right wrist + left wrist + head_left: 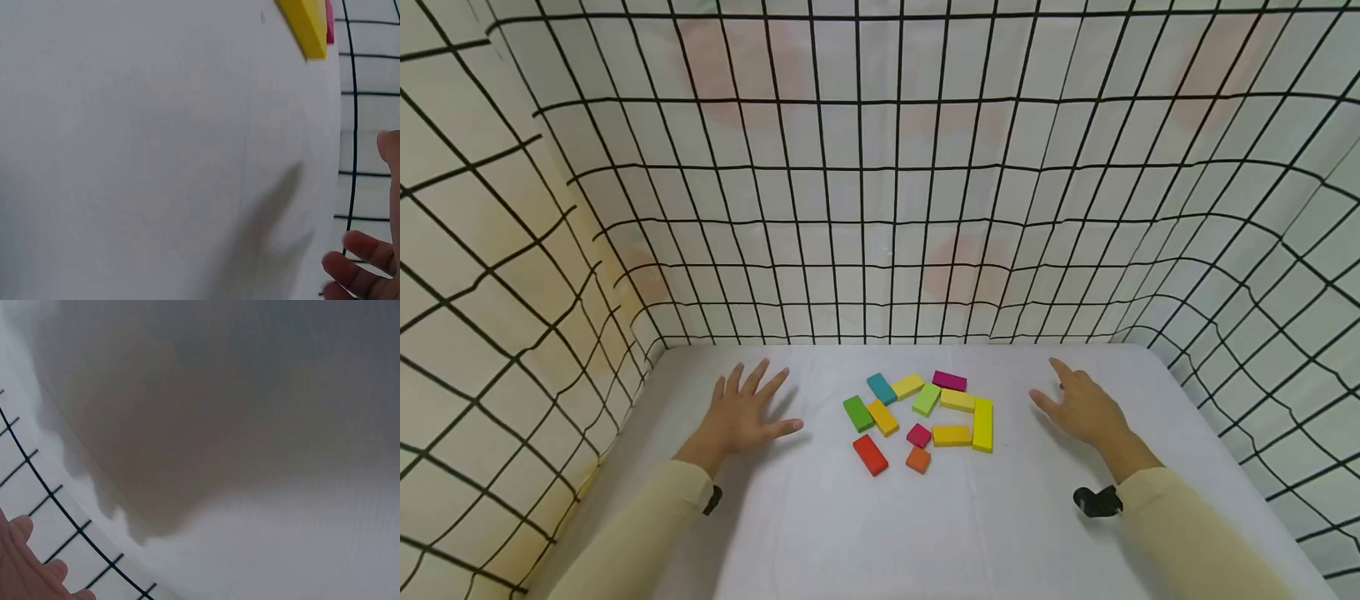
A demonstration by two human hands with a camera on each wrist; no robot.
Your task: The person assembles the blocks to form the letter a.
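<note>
Several coloured wooden blocks lie loosely grouped mid-table. On the near side are a red block (870,455) and a small orange block (918,459). A green block (858,413) lies leftmost and a blue block (882,388) behind it. The long yellow block (982,425) forms the right edge of the group; its end also shows in the right wrist view (306,28). My left hand (741,417) hovers left of the blocks with fingers spread. Right of them is my right hand (1086,408), index finger and thumb extended, holding nothing. Neither hand touches a block.
A white cloth covers the table (820,533). Black wire mesh (880,221) rises along the back and both sides, with pale cloth behind it. A black band with a small device (1097,502) sits at the right wrist.
</note>
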